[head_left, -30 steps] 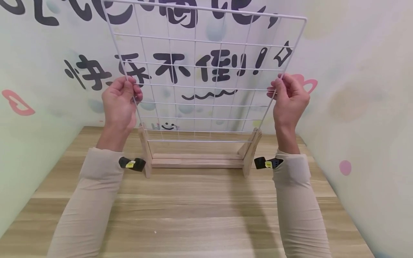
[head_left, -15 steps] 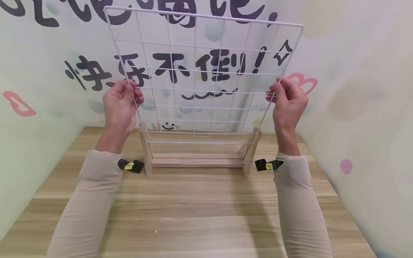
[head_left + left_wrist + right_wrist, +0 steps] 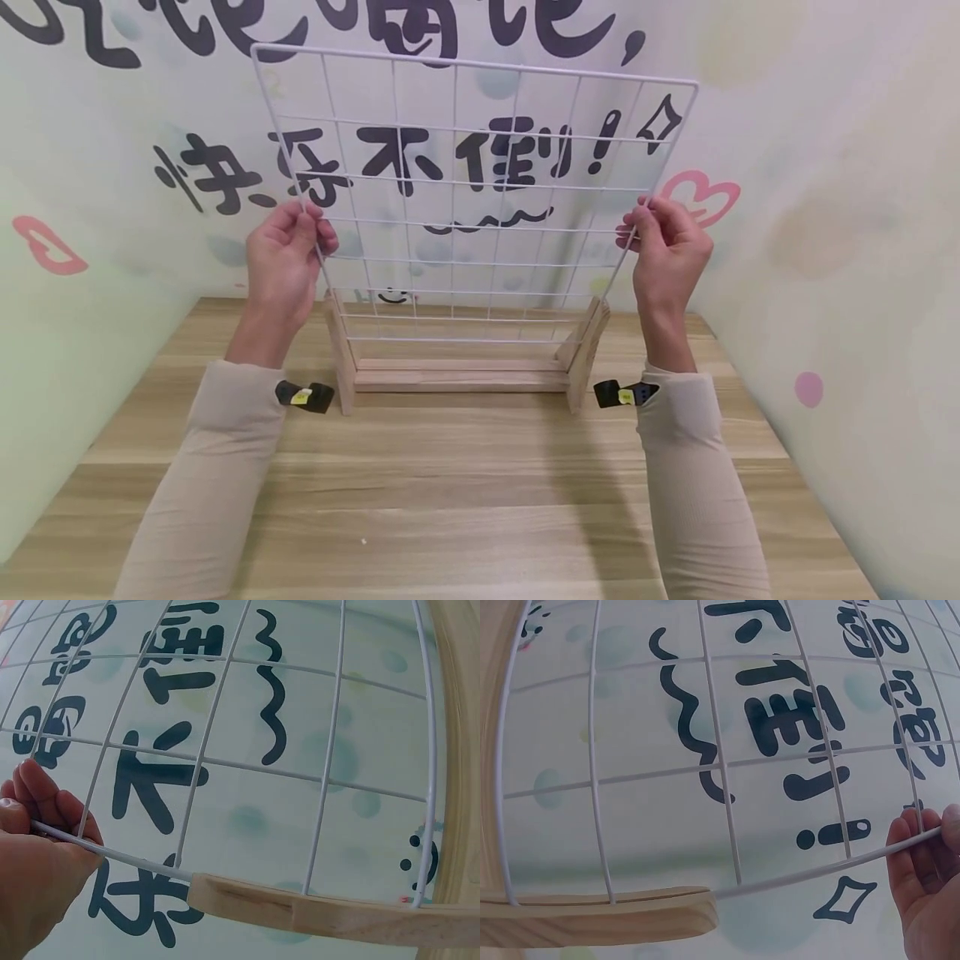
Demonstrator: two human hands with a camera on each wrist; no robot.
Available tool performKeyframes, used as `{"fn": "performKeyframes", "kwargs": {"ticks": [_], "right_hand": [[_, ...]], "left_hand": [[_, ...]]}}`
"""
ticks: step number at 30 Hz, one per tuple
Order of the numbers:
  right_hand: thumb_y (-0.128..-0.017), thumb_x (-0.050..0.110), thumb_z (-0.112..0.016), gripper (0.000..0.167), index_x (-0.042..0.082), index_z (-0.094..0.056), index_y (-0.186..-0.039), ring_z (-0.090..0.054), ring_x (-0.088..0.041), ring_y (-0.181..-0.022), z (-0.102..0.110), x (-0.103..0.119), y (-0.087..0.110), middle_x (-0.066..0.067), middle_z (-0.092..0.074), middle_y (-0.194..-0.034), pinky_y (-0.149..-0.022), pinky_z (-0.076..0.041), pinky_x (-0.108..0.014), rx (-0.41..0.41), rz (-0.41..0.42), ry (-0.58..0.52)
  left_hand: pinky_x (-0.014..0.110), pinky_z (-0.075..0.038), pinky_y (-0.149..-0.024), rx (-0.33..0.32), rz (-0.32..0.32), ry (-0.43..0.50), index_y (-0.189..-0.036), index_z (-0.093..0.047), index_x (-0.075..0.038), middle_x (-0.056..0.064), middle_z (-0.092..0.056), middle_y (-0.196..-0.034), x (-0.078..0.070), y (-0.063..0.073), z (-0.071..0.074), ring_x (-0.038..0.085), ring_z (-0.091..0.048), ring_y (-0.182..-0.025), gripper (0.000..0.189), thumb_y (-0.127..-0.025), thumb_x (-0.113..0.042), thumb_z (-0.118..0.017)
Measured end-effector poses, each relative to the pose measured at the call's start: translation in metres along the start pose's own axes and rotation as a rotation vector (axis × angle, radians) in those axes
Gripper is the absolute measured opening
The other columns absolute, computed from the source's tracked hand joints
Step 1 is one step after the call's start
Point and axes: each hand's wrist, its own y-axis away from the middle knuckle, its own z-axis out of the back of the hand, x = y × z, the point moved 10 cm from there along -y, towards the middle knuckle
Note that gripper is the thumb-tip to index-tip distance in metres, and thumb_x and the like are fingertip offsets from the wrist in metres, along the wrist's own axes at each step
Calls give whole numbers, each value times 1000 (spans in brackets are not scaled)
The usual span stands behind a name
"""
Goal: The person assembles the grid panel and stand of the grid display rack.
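A white wire grid panel (image 3: pixel 456 62) stands upright between the two side pieces of a wooden stand (image 3: pixel 461 383). My left hand (image 3: pixel 285 254) pinches the panel's left edge wire, a short way above the left wooden side piece (image 3: pixel 341 358). On the opposite edge, my right hand (image 3: pixel 670 254) pinches the wire between thumb and fingers, above the right side piece (image 3: pixel 587 358). The panel's bottom wire hangs a little above the stand's crossbar. In both wrist views the edge wire runs into the top of a wooden side piece (image 3: pixel 300 907).
The stand rests on a wood-grain table (image 3: pixel 450 483), near its back edge. Behind it rises a pale wall (image 3: pixel 135 208) with large black characters and coloured shapes. Black straps (image 3: pixel 303 396) with small devices sit at both wrists. A tiny white speck (image 3: pixel 363 542) lies in front.
The grid panel has slid lower between the side pieces, its top edge dropping steadily. Both hands have come down with it, keeping their pinch. The stand has stayed in place.
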Motion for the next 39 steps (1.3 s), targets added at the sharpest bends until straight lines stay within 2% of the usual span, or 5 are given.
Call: {"fn": "performKeyframes", "kwargs": {"ticks": [7,11,22,33,39], "right_hand": [[-90,3,-70,10,0,-76,-97,-69,-17,-68,2,0,2,-7,-71,-80,-66,-59,-20,10,15,17],[-90,1,-69,9,-1,-76,-97,-69,-16,-67,2,1,4,-6,-71,-79,-67,-59,-20,20,23,18],[-91,1,-69,11,-1,-76,-99,-69,-16,-70,0,1,6,-6,-70,-81,-69,-59,-19,31,26,33],[-90,3,-70,10,0,-76,-97,-69,-17,-68,6,-12,8,-7,-70,-80,-69,-59,-21,23,-21,25],[-91,6,-71,11,0,-75,-99,-69,-17,-70,10,-16,11,-7,-70,-81,-70,-59,-20,32,-16,32]], "left_hand": [[22,-56,-74,51,-40,-22,-91,-62,1,9,-61,-79,-2,1,-1,17,-59,-76,11,-96,-8,-57],[21,-56,-73,77,-40,-22,-90,-60,1,8,-61,-78,-2,3,0,16,-59,-76,11,-97,-7,-56],[22,-56,-82,79,-15,-120,-97,-59,0,9,-59,-86,2,5,5,18,-58,-83,12,-97,-12,-57],[22,-57,-81,71,-7,-121,-97,-60,0,11,-60,-86,8,2,3,17,-59,-82,12,-98,-11,-57],[21,-57,-80,80,-9,-141,-96,-59,0,9,-60,-84,13,4,3,17,-59,-82,11,-99,-11,-56]]}}
